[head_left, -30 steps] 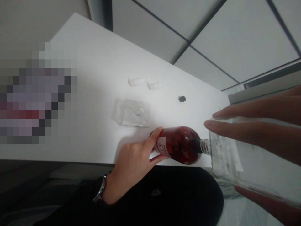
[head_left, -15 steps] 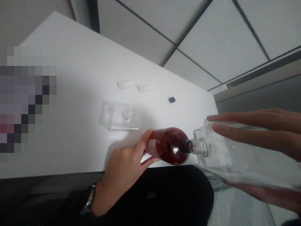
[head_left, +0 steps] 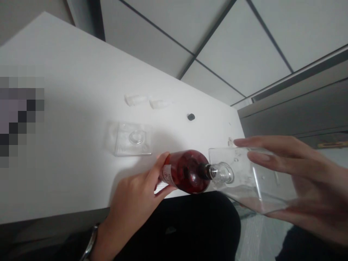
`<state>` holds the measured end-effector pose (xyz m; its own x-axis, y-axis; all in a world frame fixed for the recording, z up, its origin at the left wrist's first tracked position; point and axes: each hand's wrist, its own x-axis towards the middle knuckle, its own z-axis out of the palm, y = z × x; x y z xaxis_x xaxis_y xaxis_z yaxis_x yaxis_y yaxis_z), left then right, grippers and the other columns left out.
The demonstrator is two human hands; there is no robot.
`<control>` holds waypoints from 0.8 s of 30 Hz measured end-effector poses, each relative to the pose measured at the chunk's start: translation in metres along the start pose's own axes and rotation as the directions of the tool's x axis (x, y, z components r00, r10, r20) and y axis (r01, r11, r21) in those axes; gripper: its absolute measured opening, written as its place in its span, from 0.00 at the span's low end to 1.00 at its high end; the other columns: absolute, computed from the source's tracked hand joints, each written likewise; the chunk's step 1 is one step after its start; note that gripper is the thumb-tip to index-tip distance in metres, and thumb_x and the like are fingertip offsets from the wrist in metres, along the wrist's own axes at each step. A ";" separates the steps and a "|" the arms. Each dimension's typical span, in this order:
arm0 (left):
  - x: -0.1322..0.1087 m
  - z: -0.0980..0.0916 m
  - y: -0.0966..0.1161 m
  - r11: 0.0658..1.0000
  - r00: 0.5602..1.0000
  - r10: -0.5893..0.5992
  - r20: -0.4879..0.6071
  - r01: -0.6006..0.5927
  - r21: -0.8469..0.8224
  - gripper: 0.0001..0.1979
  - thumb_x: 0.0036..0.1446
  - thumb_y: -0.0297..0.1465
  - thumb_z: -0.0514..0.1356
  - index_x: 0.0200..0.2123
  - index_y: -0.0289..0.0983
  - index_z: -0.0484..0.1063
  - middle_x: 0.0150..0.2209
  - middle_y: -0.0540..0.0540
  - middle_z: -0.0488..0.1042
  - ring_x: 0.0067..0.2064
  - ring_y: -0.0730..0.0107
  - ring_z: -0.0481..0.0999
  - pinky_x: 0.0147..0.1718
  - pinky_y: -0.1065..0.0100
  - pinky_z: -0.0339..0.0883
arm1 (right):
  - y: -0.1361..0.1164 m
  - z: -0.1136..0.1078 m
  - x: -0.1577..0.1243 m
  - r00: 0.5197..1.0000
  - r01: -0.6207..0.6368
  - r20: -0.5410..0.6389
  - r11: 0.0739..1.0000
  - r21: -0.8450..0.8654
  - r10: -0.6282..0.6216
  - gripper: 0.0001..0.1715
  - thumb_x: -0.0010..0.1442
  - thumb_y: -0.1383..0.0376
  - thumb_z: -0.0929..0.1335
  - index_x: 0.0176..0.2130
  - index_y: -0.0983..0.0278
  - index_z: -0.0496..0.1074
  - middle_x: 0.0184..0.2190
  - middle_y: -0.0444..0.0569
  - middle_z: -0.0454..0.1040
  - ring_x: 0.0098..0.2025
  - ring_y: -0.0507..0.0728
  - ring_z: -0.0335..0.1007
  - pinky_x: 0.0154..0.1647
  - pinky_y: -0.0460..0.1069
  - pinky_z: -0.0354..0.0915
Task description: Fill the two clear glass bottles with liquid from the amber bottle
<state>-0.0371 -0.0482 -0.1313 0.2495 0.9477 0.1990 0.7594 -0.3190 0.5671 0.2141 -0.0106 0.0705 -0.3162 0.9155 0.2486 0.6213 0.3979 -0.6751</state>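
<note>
My left hand (head_left: 133, 195) is wrapped around a red bottle (head_left: 187, 170) with a pale label and a dark neck, just above the near edge of the table. My right hand (head_left: 307, 181) grips a clear square glass bottle (head_left: 244, 195), fingers on one side and the rest of the hand around its far end. The clear bottle's ribbed neck (head_left: 223, 172) meets the mouth of the red bottle; whether liquid passes between them I cannot tell. Both bottles lie nearly in line across the view.
On the white table (head_left: 67, 163) stands a clear square container (head_left: 134, 145) with a round shape in its middle. Beyond it are two small translucent pieces, one left (head_left: 136, 99) and one right (head_left: 160, 104). A small dark cap (head_left: 191, 117) lies further right. Pale panels (head_left: 152, 32) rise behind the table.
The clear bottle has shifted left and its far end now shows within my right hand. The whole view has drifted slightly. The two necks remain together.
</note>
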 end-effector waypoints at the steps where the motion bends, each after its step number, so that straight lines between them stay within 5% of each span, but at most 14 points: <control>1: 0.000 0.000 0.000 1.000 1.000 0.010 -0.020 -0.010 0.001 0.32 0.62 0.42 0.70 0.67 0.43 0.71 0.23 0.55 0.80 0.19 0.64 0.78 0.22 0.67 0.64 | 0.005 0.006 -0.002 0.994 0.054 0.096 0.994 -0.093 -0.045 0.36 0.46 0.56 0.85 0.55 0.41 0.81 0.53 0.47 0.84 0.51 0.67 0.83 0.48 0.62 0.82; 3: 0.000 0.000 -0.001 0.999 0.998 0.033 -0.057 -0.033 -0.005 0.30 0.64 0.41 0.69 0.66 0.41 0.72 0.22 0.55 0.80 0.19 0.64 0.78 0.21 0.68 0.64 | 0.019 0.017 -0.010 0.989 0.135 0.082 0.983 -0.124 -0.126 0.39 0.54 0.53 0.82 0.63 0.41 0.76 0.57 0.47 0.82 0.56 0.67 0.80 0.56 0.65 0.79; 6: 0.001 -0.002 -0.001 0.997 0.996 0.053 -0.074 -0.056 -0.045 0.28 0.66 0.39 0.67 0.66 0.40 0.70 0.23 0.57 0.79 0.19 0.66 0.78 0.21 0.69 0.64 | 0.042 0.037 -0.025 0.981 0.171 -0.107 0.984 0.055 -0.165 0.47 0.50 0.56 0.84 0.65 0.42 0.73 0.54 0.45 0.83 0.56 0.66 0.80 0.69 0.67 0.71; 9: 0.000 -0.004 -0.001 0.997 0.997 0.049 -0.057 -0.052 -0.054 0.28 0.66 0.35 0.66 0.67 0.40 0.68 0.22 0.58 0.78 0.19 0.68 0.78 0.21 0.70 0.65 | 0.061 0.061 -0.037 0.963 0.028 -0.262 0.945 0.325 0.062 0.53 0.47 0.57 0.85 0.67 0.39 0.70 0.56 0.43 0.81 0.61 0.62 0.77 0.65 0.60 0.74; 12: -0.001 -0.006 -0.002 1.000 1.000 0.006 -0.019 -0.007 -0.027 0.30 0.62 0.33 0.67 0.67 0.41 0.68 0.21 0.59 0.77 0.19 0.66 0.79 0.22 0.70 0.67 | 0.075 0.083 -0.042 0.895 -0.078 -0.322 0.819 0.568 0.308 0.55 0.46 0.54 0.85 0.68 0.37 0.68 0.59 0.45 0.78 0.61 0.64 0.77 0.63 0.62 0.75; 20: 0.007 -0.014 0.007 0.990 0.982 -0.143 0.121 0.144 0.003 0.31 0.59 0.39 0.70 0.64 0.38 0.71 0.23 0.56 0.79 0.25 0.62 0.83 0.27 0.69 0.68 | 0.090 0.107 -0.035 0.775 0.016 -0.323 0.494 0.869 0.544 0.41 0.41 0.42 0.84 0.53 0.48 0.80 0.58 0.48 0.80 0.68 0.69 0.70 0.74 0.68 0.62; 24: 0.009 -0.014 0.012 0.984 0.977 -0.180 0.110 0.179 0.022 0.31 0.63 0.42 0.69 0.64 0.37 0.69 0.26 0.54 0.81 0.31 0.59 0.85 0.31 0.67 0.68 | 0.087 0.114 -0.041 0.790 0.055 -0.234 0.314 0.948 0.567 0.27 0.46 0.46 0.82 0.44 0.51 0.82 0.58 0.47 0.81 0.72 0.68 0.66 0.75 0.66 0.60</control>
<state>-0.0341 -0.0434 -0.1111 0.1729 0.9849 0.0042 0.8046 -0.1437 0.5762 0.1993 -0.0201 -0.0781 0.2700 0.9626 -0.0240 -0.5014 0.1192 -0.8569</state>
